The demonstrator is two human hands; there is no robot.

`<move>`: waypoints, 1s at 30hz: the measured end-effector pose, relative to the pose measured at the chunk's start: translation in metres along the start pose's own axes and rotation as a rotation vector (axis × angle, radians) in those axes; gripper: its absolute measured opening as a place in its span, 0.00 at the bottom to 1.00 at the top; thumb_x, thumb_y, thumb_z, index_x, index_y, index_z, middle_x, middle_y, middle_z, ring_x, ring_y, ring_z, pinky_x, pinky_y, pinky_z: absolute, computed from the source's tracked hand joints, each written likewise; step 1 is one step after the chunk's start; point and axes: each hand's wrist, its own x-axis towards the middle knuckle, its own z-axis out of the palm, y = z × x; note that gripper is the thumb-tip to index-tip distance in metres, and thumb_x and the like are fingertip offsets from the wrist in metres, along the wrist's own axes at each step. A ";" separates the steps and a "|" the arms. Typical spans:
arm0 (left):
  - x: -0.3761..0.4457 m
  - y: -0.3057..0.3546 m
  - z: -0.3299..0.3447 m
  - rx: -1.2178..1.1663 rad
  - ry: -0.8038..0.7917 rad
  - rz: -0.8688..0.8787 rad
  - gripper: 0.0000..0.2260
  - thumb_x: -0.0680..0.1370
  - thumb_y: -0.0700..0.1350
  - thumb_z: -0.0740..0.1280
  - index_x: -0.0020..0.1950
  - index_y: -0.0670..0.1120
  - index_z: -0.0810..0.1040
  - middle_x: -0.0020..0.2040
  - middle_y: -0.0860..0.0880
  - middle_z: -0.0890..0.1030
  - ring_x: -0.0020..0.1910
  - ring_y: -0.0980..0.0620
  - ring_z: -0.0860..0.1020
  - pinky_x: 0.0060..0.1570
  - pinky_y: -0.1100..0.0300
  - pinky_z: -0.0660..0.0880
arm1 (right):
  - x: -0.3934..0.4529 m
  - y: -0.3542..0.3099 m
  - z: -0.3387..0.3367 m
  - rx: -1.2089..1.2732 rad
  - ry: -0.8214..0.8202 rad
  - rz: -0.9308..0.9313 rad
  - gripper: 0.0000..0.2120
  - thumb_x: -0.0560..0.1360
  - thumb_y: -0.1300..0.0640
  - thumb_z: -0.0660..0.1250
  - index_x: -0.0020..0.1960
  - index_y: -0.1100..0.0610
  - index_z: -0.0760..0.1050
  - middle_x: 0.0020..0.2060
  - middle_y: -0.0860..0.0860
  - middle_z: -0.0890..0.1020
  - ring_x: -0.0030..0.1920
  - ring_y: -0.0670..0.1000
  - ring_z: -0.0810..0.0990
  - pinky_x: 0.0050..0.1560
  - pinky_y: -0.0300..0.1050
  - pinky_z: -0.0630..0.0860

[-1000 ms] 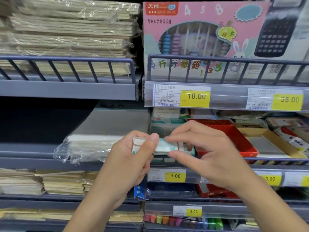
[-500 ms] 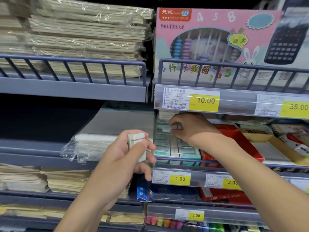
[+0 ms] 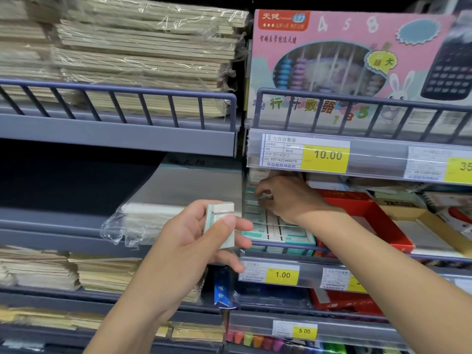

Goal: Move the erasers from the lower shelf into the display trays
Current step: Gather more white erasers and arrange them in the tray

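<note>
Both hands curled: left (image 3: 196, 233) grips stacked erasers (image 3: 220, 224), right (image 3: 286, 198) pinches one eraser (image 3: 264, 197) in the tray (image 3: 281, 232)

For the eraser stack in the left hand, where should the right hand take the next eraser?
Pinch the top eraser's short end at the stack, coming from the right. The left hand holds it upright, thumb across the front, leaving the upper end and right edge exposed.

White-and-teal sleeved erasers (image 3: 278, 229) fill the clear tray (image 3: 281, 249), left of a red cardboard tray (image 3: 378, 226) (below the pink abacus box (image 3: 332, 67)).
</note>
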 end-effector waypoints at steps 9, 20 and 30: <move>-0.001 0.004 0.012 -0.066 -0.027 -0.012 0.15 0.82 0.56 0.67 0.55 0.44 0.77 0.47 0.40 0.86 0.35 0.46 0.82 0.25 0.59 0.75 | -0.045 -0.018 -0.019 0.380 0.151 0.012 0.07 0.77 0.47 0.67 0.54 0.41 0.80 0.42 0.35 0.82 0.45 0.41 0.80 0.44 0.33 0.72; 0.001 0.002 0.028 -0.003 -0.050 -0.019 0.15 0.79 0.64 0.64 0.55 0.55 0.81 0.40 0.33 0.78 0.30 0.44 0.70 0.22 0.60 0.67 | -0.110 -0.058 -0.015 0.889 0.233 -0.169 0.14 0.72 0.58 0.76 0.57 0.48 0.82 0.48 0.47 0.82 0.48 0.49 0.80 0.48 0.45 0.78; 0.001 0.003 0.025 0.057 0.060 0.085 0.16 0.70 0.62 0.76 0.51 0.55 0.83 0.29 0.53 0.72 0.27 0.57 0.68 0.26 0.66 0.66 | -0.122 -0.038 -0.021 1.050 0.229 -0.197 0.13 0.75 0.64 0.73 0.58 0.53 0.83 0.49 0.51 0.85 0.49 0.55 0.82 0.52 0.53 0.81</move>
